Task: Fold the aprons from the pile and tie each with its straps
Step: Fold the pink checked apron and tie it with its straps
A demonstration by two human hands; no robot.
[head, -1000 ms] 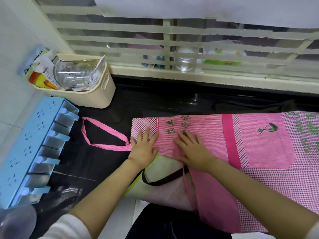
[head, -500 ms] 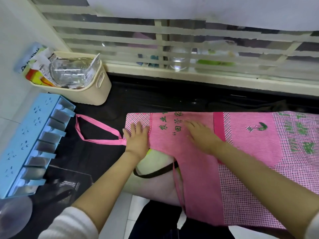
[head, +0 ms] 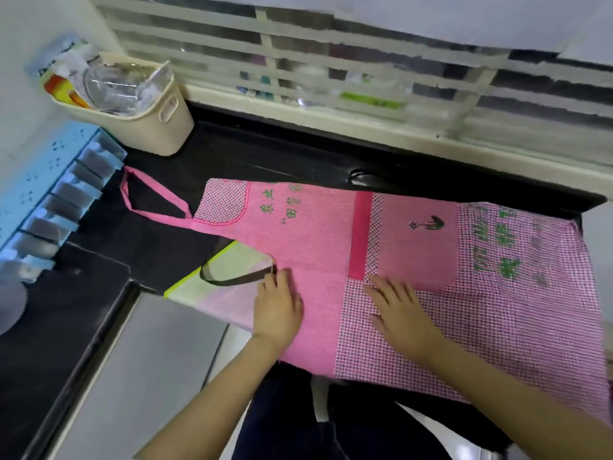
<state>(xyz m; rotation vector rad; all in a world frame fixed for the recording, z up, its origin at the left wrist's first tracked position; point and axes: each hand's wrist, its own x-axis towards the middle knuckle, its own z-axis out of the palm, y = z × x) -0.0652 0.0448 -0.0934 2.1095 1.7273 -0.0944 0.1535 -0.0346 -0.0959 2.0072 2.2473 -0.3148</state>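
My left hand [head: 277, 307] and right hand [head: 399, 307] lie flat, fingers straight, on the apron [head: 298, 234], which is spread across the desk [head: 232, 154] with its near edge overhanging. I'd smooth outward before folding, keeping the strap [head: 166, 218] free.

Home kitchen: black counter [head: 265, 154], barred window [head: 331, 63] (blue condiment rack [head: 36, 197]).

Matt woven-cloth apron [head: 298, 234] on glossy counter [head: 232, 161]

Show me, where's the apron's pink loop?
In the head view, the pink loop lies on the black counter, left of the apron, beside the blue rack and near the cream basket.
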